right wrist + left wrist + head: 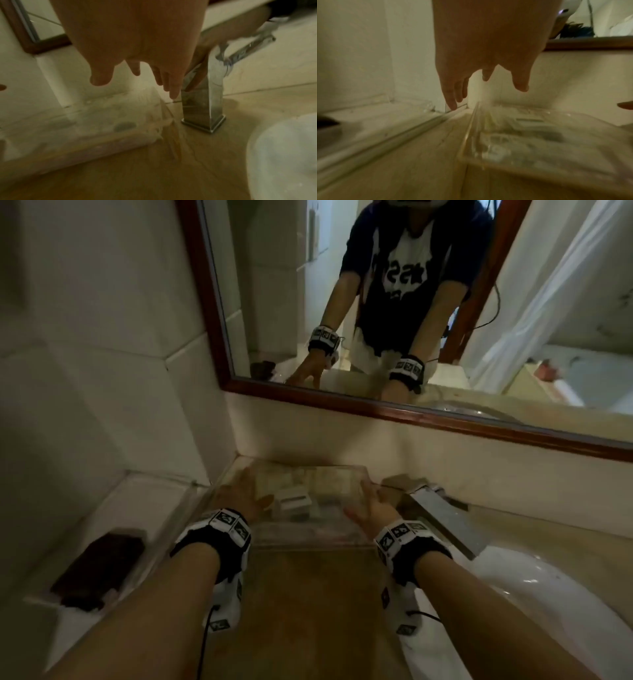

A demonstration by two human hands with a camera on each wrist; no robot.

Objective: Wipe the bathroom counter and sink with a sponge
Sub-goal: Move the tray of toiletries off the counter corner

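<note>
Bare forearms, no sleeves reaching the wrists. Black band (pixel 219 537) strapped round the left wrist, topped with a row of white square tags printed with black marker patterns. Same black band (pixel 407 546) with white patterned tags on the right wrist. White housing (pixel 227 601) hanging under the left band, marked with another black pattern, thin black cable (pixel 205 635) trailing from it. Matching white housing (pixel 397 611) under the right band, thin black cable looping off its side. No rings, no gloves on left hand (pixel 239 491) or right hand (pixel 371 505).
</note>
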